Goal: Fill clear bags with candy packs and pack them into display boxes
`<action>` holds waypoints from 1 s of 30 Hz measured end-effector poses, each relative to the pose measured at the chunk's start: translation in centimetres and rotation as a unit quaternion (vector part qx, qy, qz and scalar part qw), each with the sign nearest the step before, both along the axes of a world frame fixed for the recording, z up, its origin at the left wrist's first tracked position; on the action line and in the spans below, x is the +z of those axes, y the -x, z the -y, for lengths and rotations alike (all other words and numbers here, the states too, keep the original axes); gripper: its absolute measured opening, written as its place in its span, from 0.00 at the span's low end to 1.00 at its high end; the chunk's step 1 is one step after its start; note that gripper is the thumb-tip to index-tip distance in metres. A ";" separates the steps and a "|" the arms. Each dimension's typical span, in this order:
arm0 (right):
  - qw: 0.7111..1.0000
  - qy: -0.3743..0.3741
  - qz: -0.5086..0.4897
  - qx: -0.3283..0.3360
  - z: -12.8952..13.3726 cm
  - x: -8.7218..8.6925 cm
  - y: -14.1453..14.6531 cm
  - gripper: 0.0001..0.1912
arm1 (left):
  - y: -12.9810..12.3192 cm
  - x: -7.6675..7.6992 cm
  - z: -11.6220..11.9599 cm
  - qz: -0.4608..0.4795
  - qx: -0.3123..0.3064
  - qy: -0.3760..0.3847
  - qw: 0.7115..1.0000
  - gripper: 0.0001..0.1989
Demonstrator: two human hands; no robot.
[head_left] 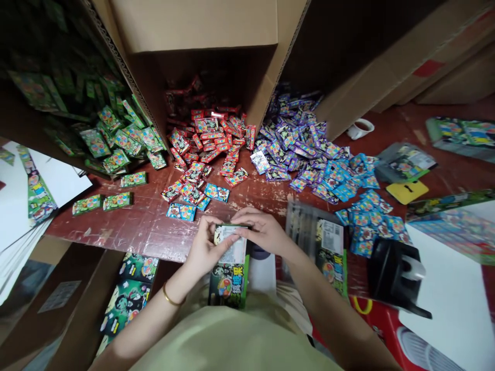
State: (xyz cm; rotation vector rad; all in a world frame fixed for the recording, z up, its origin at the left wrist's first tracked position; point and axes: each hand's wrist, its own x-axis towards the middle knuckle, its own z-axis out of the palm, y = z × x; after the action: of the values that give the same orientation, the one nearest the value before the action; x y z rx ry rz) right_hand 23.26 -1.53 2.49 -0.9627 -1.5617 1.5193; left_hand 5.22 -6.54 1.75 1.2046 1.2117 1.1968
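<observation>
A black-and-green printed candy box (228, 286) stands close against my body, its upper end between both hands. My left hand (207, 250) is closed around the left edge, with its thumb lying across the pale label panel. My right hand (266, 232) grips the top right corner, thumb over the front and fingers behind. Whether the top flap is open is hidden by my fingers. Just beyond my hands lie small blue packets (181, 212) and a pile of red packets (211, 136). Right of my right hand are more printed boxes (330, 255) in clear plastic.
Cardboard cartons (209, 26) stand at the back, spilling green packets (116, 139) and purple packets (286, 139). Blue packets (363, 221) lie at right, near a black tape dispenser (394, 273), a yellow object (407, 191) and a cup (360, 128). An open carton (58, 293) sits below left.
</observation>
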 end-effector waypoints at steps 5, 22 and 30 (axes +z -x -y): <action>0.982 0.071 -0.040 -0.168 2.7 -1.5 1.3 0.16 | 0.1 -0.6 0.5 -0.002 0.043 -0.006 0.999 0.27; 0.974 0.105 -0.023 -0.199 3.1 0.9 2.5 0.07 | 0.9 2.1 -0.2 0.034 0.029 0.099 0.994 0.13; 0.966 0.194 -0.020 -0.169 2.4 -0.7 0.3 0.12 | 0.4 1.4 -0.7 -0.032 0.028 0.081 0.996 0.15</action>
State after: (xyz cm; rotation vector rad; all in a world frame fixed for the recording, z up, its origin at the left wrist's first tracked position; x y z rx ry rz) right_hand 22.95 -3.91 1.82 -1.3315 -1.0187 1.6099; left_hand 4.79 -5.88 3.11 1.1019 1.3716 1.0842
